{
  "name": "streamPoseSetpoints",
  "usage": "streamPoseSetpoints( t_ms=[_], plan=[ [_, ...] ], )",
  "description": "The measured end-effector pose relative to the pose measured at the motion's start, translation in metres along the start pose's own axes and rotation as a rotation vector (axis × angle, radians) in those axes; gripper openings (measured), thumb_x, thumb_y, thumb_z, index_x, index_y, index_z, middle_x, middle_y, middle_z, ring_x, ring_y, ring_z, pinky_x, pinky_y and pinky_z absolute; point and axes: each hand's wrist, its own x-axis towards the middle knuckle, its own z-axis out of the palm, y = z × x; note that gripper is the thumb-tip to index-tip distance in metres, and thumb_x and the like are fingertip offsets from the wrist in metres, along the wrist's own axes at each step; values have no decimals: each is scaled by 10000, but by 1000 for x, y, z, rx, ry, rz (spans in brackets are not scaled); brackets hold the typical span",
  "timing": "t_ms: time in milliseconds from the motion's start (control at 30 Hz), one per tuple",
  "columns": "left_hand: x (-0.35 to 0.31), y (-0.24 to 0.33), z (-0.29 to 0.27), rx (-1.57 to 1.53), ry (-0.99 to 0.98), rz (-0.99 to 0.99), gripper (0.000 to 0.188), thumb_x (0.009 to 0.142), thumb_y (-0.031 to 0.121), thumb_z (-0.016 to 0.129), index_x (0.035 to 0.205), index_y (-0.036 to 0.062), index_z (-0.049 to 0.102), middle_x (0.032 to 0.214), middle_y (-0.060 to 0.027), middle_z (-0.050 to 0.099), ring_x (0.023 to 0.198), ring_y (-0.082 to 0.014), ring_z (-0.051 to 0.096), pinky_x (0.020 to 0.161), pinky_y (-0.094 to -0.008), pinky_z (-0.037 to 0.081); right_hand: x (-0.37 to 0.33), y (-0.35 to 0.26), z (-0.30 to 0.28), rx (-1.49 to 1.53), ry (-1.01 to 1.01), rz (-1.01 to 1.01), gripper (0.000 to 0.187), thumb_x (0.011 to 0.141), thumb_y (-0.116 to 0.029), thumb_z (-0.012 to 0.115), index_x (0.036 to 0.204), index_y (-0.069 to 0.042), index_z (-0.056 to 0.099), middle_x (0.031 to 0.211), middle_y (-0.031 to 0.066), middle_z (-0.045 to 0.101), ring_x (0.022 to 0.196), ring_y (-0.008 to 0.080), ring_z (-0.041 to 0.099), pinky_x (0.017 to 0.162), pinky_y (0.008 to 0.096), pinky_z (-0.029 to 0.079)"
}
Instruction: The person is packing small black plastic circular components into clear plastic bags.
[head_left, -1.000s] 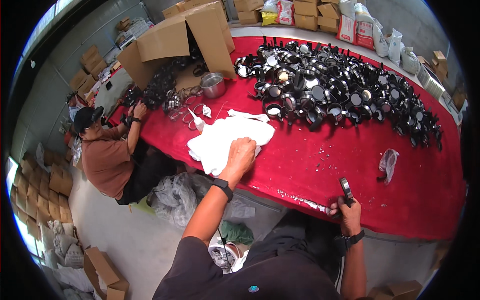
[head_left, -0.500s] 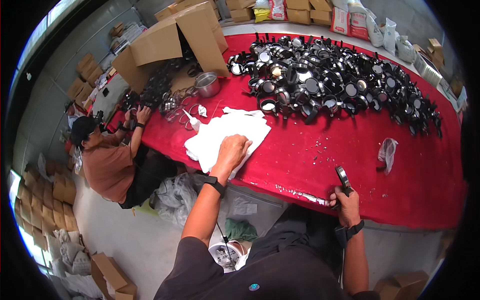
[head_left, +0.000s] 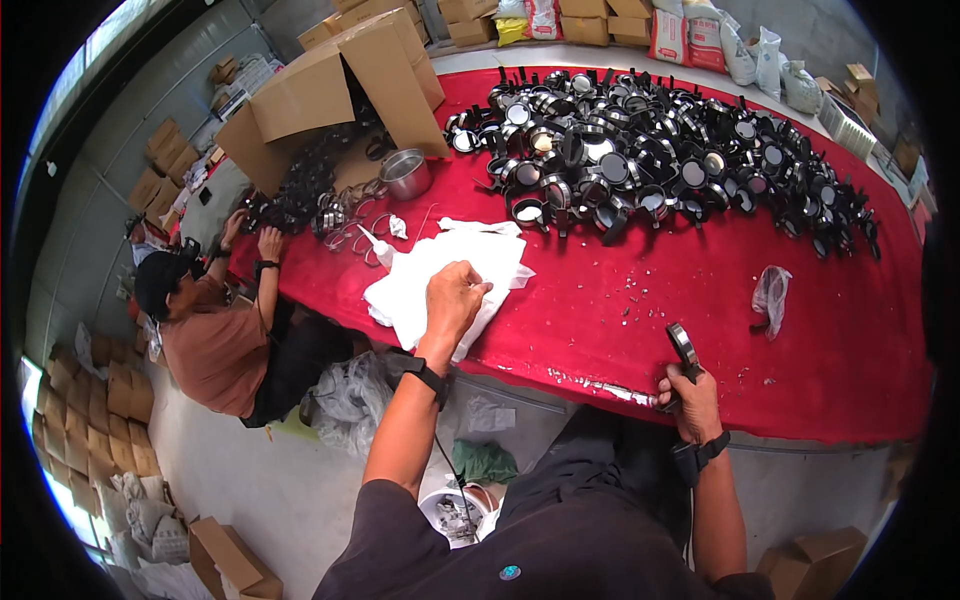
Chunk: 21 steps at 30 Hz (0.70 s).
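Red-covered tabletop (head_left: 570, 320) stretches before us. Over the crumpled white cloth (head_left: 405, 295), our left hand (head_left: 455, 298) is curled in, and we cannot tell whether it pinches anything. Our right hand (head_left: 694, 400) is closed around a round silver-rimmed piece (head_left: 683, 345) by its black handle, the rim standing just above the grip; beyond both hands lies a heap of similar pieces (head_left: 620, 165), and left of our left hand a white bottle (head_left: 383, 253)

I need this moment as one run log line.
left hand: over crumpled white cloth | right hand: grips round, black-handled metal piece
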Motion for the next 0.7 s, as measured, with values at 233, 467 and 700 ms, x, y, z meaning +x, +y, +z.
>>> streamPoseSetpoints(
  t_ms=[233,467,700],
  plan=[
    [-4,-9,4,119,-17,-206,390,940,267,825,729,-18,663,698,-178,672,571,-287,636,588,-421,500,0,-5,12,27,-29,32,180,1019,-138,743,1074,-7,634,791,71,691,607,135,666,622,351,635],
    [-3,-6,9,-262,169,-201,282,963,190,773,799,-19,676,829,-177,700,758,-375,676,728,-447,539,5,0,12,-2,-43,40,162,1036,-120,703,1118,-23,602,804,51,677,600,111,618,611,355,606],
    [7,0,-1,178,-61,67,95,992,68,669,1072,25,638,990,-177,685,908,-402,686,807,-499,548,4,0,16,23,-32,26,152,1031,-128,714,1077,-13,625,792,66,678,579,118,625,610,339,619]
  ],
)
